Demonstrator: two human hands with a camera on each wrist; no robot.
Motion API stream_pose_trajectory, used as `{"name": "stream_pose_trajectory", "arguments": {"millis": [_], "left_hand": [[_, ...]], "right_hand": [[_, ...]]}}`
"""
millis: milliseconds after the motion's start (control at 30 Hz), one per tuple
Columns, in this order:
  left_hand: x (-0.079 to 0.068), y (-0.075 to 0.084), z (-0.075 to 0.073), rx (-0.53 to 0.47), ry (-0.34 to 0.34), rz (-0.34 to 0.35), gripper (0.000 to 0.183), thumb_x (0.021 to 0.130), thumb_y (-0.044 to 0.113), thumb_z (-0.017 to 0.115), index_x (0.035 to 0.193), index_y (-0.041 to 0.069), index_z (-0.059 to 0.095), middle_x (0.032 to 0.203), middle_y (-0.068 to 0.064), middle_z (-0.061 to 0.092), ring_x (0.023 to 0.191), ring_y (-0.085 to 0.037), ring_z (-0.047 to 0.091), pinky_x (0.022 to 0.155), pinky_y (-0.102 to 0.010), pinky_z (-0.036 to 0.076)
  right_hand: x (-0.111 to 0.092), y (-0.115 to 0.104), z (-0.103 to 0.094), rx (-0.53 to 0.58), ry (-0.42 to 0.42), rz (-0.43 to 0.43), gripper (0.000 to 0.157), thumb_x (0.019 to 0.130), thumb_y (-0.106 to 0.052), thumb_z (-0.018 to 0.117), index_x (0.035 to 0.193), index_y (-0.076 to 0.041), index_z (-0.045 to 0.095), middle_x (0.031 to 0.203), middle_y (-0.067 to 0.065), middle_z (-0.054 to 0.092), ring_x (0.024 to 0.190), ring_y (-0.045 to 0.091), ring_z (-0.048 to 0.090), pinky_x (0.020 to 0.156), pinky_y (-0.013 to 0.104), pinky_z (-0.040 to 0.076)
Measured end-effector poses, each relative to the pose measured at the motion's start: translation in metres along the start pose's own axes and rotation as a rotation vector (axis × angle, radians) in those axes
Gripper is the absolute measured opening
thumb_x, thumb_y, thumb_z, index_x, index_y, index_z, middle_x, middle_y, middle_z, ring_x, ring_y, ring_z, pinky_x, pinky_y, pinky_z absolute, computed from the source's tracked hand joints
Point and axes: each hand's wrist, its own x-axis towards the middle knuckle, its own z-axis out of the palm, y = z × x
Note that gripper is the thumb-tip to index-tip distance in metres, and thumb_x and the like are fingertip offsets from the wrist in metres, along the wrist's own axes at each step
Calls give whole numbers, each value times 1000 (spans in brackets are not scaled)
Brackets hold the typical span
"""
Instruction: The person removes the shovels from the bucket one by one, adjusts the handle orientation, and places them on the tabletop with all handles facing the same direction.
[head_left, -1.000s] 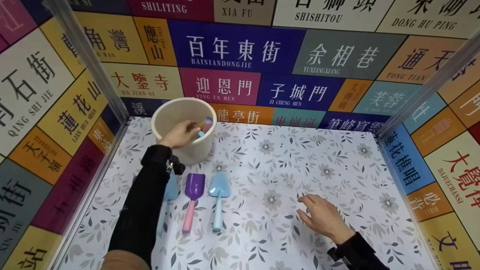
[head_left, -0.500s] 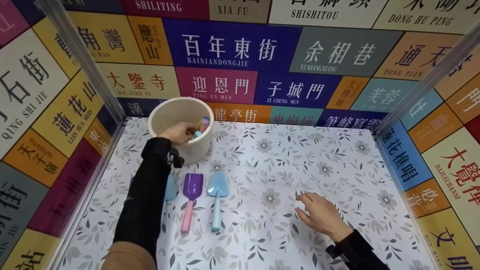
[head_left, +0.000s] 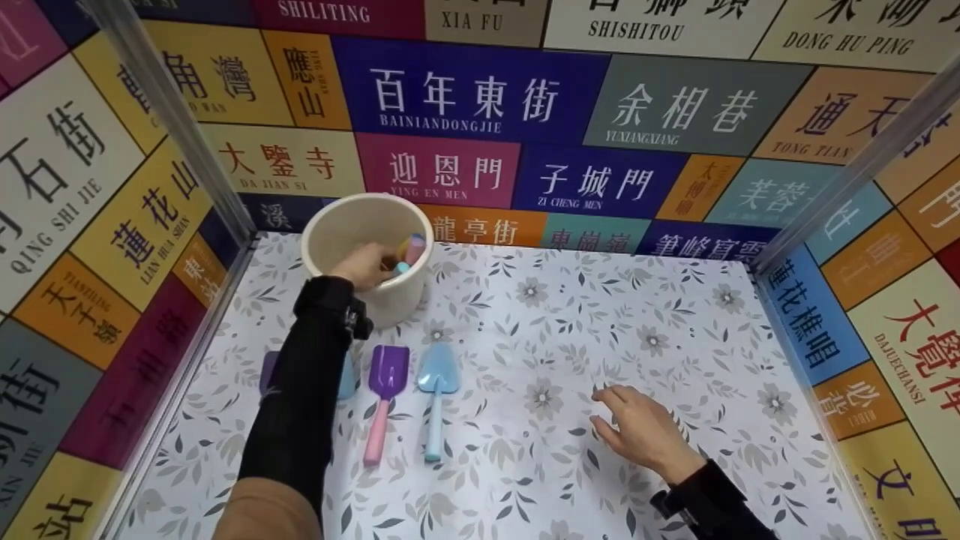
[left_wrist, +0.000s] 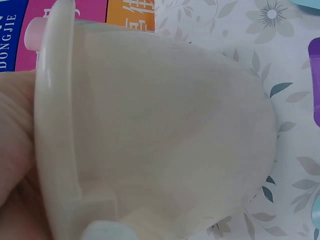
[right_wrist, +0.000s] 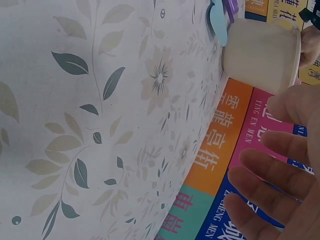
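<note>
My left hand (head_left: 364, 266) reaches over the near rim of a cream bucket (head_left: 390, 306). Its fingertips are hidden inside, beside a light blue handle end (head_left: 403, 268) and a pink-purple handle end (head_left: 416, 247). In the left wrist view the bucket wall (left_wrist: 170, 125) covers the fingers, so a grip cannot be made out. To the right, my right hand (head_left: 643, 431) hovers with relaxed, spread fingers and holds nothing. A purple toy shovel with a pink handle (head_left: 389, 371) and a light blue toy trowel (head_left: 439, 371) lie in front of the bucket.
Another light blue blade (head_left: 347, 379) and a purple blade (head_left: 268, 372) show partly from under my left forearm. The floral tabletop (head_left: 570, 330) is bounded by sign-printed panels (head_left: 472, 94) at the back and sides.
My left hand has sunk slightly deeper into the bucket, and its fingers show less. The forearm has shifted a little right, uncovering the purple blade. My right hand stays nearly still.
</note>
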Motion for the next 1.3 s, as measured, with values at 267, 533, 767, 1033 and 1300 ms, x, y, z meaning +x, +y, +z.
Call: {"name": "stream_pose_trajectory", "arguments": {"millis": [267, 533, 767, 1033, 1300], "left_hand": [[0, 0, 0, 65, 32, 9, 23, 100, 6, 64, 116, -10, 66, 115, -30, 71, 112, -46, 65, 105, -56, 52], [-6, -1, -3, 59, 41, -9, 24, 103, 8, 59, 121, -8, 56, 119, -30, 66, 116, -48, 62, 108, -59, 49], [-14, -2, -9, -87, 45, -55, 31, 108, 10, 57, 134, -7, 53, 136, -32, 62, 133, -47, 57, 119, -58, 43], [-26, -10, -13, -211, 162, -25, 33, 109, 5, 55, 138, -10, 50, 144, -35, 57, 139, -48, 55, 123, -57, 42], [-40, -6, -20, -331, 219, -27, 34, 111, 6, 51, 143, -8, 47, 148, -32, 55, 141, -46, 55, 122, -54, 44]], "right_hand": [[-1, 0, -2, 23, -6, 0, 27, 87, -12, 83, 110, -5, 71, 100, 9, 73, 70, 15, 63, 60, 30, 55], [-2, 1, -3, 48, -17, 17, 28, 87, -12, 83, 111, -4, 71, 101, 10, 74, 70, 15, 66, 61, 30, 56], [-4, 0, -5, 40, -18, 34, 26, 87, -12, 83, 109, -5, 71, 100, 9, 74, 73, 16, 67, 63, 31, 57], [-7, -1, -5, -5, -1, 36, 28, 85, -13, 85, 108, -6, 70, 99, 9, 74, 82, 23, 70, 67, 36, 59], [-8, -1, -5, -1, -2, 41, 27, 86, -13, 84, 108, -7, 70, 98, 8, 73, 80, 21, 69, 67, 35, 58]]}}
